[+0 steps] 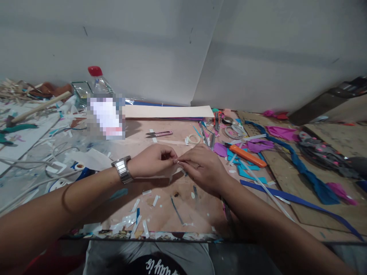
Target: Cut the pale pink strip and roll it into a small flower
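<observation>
My left hand (151,159), with a metal watch (124,169) at its wrist, is closed with thumb and forefinger pinched together. My right hand (205,165) meets it fingertip to fingertip, also in a pinch. Something tiny and pale shows between the fingertips, too small to name. Both hands are over the middle of the worktable (160,214). Just beyond them lie thread snips (162,133) with pink handles and a roll of tape (194,139). An orange utility knife (248,156) rests to the right of my right hand, among blue paper scraps.
A red-capped bottle (96,72) and a blurred-out bright object (106,116) stand at the back left. Behind is a long cream strip (169,111). Cables (54,173) and green-handled pliers (17,130) lie left; a cardboard sheet (304,206) and blue strip (298,196) right.
</observation>
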Motion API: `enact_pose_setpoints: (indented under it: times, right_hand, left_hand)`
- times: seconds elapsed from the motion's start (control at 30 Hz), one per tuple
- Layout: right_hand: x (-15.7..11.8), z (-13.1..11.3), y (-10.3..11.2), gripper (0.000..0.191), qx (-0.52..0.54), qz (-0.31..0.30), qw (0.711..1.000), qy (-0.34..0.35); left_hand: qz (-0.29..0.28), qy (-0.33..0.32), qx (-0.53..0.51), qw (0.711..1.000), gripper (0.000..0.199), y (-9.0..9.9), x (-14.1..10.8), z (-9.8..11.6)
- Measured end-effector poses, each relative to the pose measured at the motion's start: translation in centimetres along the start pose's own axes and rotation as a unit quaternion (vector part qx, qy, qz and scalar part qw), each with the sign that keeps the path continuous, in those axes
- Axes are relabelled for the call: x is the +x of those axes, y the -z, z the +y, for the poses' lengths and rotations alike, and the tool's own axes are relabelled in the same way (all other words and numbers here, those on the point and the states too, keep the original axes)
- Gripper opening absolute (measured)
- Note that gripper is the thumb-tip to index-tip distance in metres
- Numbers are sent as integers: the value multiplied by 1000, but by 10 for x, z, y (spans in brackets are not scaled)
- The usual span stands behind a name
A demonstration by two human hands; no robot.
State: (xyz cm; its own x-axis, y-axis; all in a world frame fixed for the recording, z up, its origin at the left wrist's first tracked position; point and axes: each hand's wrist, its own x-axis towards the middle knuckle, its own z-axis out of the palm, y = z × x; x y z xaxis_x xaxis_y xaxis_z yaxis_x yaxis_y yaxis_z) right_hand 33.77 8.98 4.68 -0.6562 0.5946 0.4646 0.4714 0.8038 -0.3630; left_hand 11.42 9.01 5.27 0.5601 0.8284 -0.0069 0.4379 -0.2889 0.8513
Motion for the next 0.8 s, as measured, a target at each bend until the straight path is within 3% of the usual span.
enact_pose_setpoints:
  times: [0.27,0.4,0.67,0.8]
  right_hand:
    - [1,0,1,6,3,-9,1000,-4]
    - [1,1,0,9,9,-8,1000,-11]
    - [0,1,-1,9,4,-21,1000,-2]
    - [0,2,-1,8,9,0,1000,20]
  left_hand:
    - [-32,32,-37,998,30,2,1,-4]
    - [-26,8,-47,998,26,0,2,-6]
    - [-26,6,6,1000,28,1,0,-3]
    - [-22,5,11,1000,29,0,0,-2]
